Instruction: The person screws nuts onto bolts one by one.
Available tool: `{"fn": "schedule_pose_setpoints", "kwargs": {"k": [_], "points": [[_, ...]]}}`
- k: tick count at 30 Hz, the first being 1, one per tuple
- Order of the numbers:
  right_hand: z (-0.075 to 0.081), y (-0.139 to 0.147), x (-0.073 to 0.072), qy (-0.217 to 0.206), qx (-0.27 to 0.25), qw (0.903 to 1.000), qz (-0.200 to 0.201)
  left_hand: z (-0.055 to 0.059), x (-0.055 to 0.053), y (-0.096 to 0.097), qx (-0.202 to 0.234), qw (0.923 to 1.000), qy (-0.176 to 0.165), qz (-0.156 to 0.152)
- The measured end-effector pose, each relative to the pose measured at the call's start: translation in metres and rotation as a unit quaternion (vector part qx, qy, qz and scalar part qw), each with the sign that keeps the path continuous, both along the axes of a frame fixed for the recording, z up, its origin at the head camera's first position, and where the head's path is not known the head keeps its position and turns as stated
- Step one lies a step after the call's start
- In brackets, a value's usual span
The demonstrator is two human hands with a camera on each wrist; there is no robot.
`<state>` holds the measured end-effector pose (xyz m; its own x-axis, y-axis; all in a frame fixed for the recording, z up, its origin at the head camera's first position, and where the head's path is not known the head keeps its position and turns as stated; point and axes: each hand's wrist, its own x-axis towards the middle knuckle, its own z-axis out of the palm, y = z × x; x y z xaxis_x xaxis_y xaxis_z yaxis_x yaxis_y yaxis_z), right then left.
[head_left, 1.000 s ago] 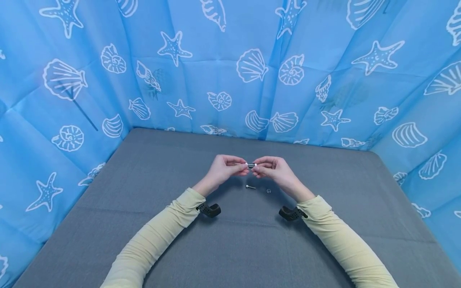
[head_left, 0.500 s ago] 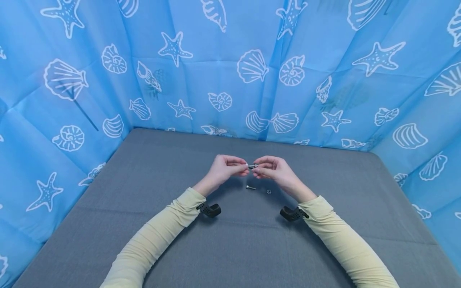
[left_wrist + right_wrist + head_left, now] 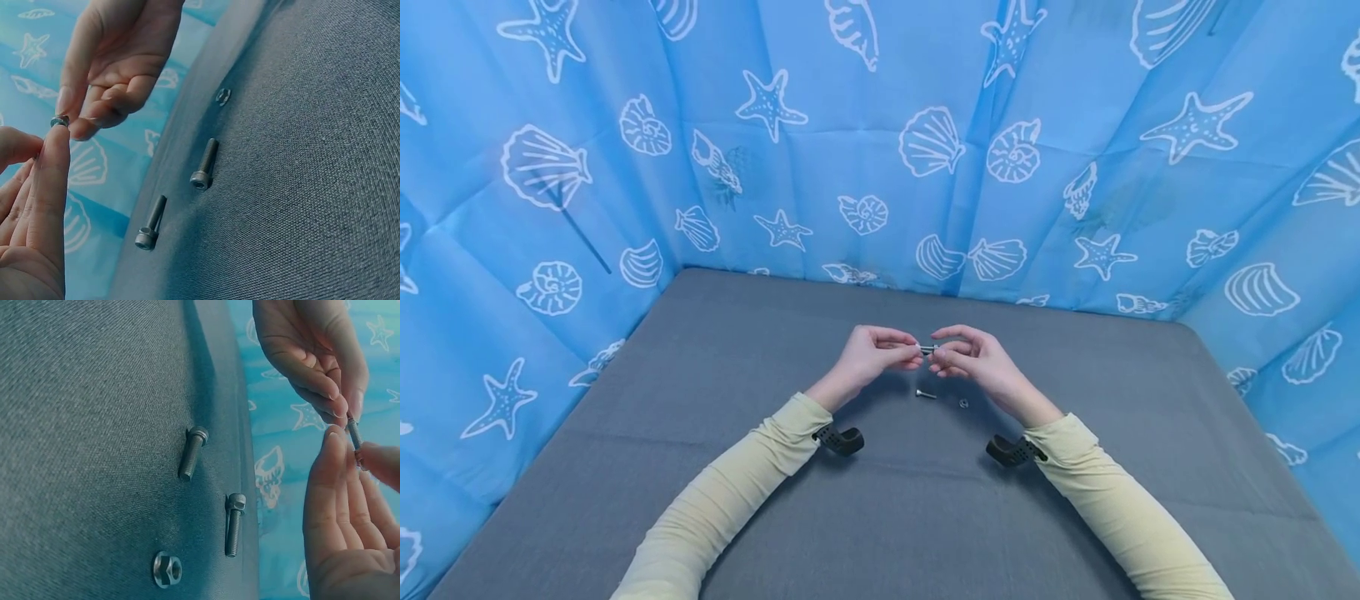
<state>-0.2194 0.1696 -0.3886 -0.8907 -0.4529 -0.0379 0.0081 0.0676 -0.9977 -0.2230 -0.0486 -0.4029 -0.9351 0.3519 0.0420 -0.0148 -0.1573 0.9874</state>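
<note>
My left hand (image 3: 874,358) pinches the head end of a metal bolt (image 3: 355,434) between thumb and fingertips above the table. At the bolt's other end, my right hand (image 3: 976,362) has its thumb and fingers around a flanged nut (image 3: 60,120); its index finger is lifted away in the head view. The bolt lies roughly level between the two hands, its head hidden by the left fingers. Below them on the cloth lie a loose socket-head bolt (image 3: 205,165), a flanged nut (image 3: 167,570), and another bolt with a nut on it (image 3: 235,525).
Grey cloth covers the table (image 3: 880,517). A blue curtain (image 3: 865,150) with white shells and starfish stands behind and at both sides. Black wrist mounts (image 3: 841,440) hang under the light yellow sleeves (image 3: 722,500).
The right hand's fingers shift around the nut, and its index finger lifts off. The left hand keeps its grip on the bolt. The head view has shifted slightly.
</note>
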Motion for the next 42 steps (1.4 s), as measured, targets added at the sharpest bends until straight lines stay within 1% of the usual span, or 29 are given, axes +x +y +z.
{"fn": "schedule_pose_setpoints", "kwargs": {"k": [2, 8, 11, 14, 16, 20, 24, 27, 29, 32, 36, 39, 42], "points": [[0.0000, -0.0003, 0.0000, 0.004, 0.002, 1.0000, -0.004, -0.0005, 0.0002, 0.0000, -0.003, 1.0000, 0.000, 0.001], [0.0004, -0.0016, -0.0003, 0.005, 0.040, 0.9992, -0.001, -0.0022, 0.0002, 0.0002, 0.001, 0.9999, -0.009, 0.005], [0.0003, -0.0010, 0.0006, 0.001, 0.028, 0.9996, -0.001, -0.0032, -0.0001, 0.0005, 0.004, 0.9999, -0.011, 0.004], [0.0000, -0.0002, 0.0014, 0.007, 0.019, 0.9998, -0.001, -0.0037, 0.0005, 0.0007, 0.001, 0.9999, -0.015, 0.002], [-0.0006, -0.0001, 0.0014, 0.006, 0.023, 0.9997, -0.001, -0.0038, 0.0013, 0.0008, -0.002, 0.9999, -0.017, 0.000], [-0.0009, -0.0011, 0.0012, -0.002, 0.051, 0.9987, 0.006, -0.0046, 0.0017, 0.0007, -0.001, 0.9999, -0.016, 0.004], [-0.0009, -0.0010, 0.0015, -0.012, 0.038, 0.9992, 0.009, -0.0053, 0.0010, 0.0002, 0.002, 0.9999, -0.013, 0.005], [-0.0006, -0.0006, 0.0018, -0.005, 0.027, 0.9996, 0.003, -0.0049, 0.0010, 0.0001, 0.001, 0.9999, -0.012, 0.001], [-0.0005, -0.0009, 0.0016, -0.002, 0.033, 0.9995, 0.002, -0.0046, 0.0013, 0.0003, -0.002, 0.9999, -0.011, 0.001], [0.0004, -0.0021, 0.0017, -0.008, 0.045, 0.9989, 0.007, -0.0044, 0.0015, 0.0005, -0.002, 0.9999, -0.010, 0.003], [0.0007, -0.0028, 0.0023, -0.014, 0.033, 0.9993, 0.013, -0.0048, 0.0016, 0.0000, -0.001, 0.9999, -0.011, 0.005], [0.0006, -0.0024, 0.0027, -0.004, 0.027, 0.9996, 0.007, -0.0048, 0.0017, -0.0005, 0.000, 0.9999, -0.012, 0.003], [0.0001, -0.0022, 0.0023, -0.004, 0.040, 0.9992, 0.005, -0.0042, 0.0019, 0.0000, 0.002, 0.9999, -0.015, 0.002]]}}
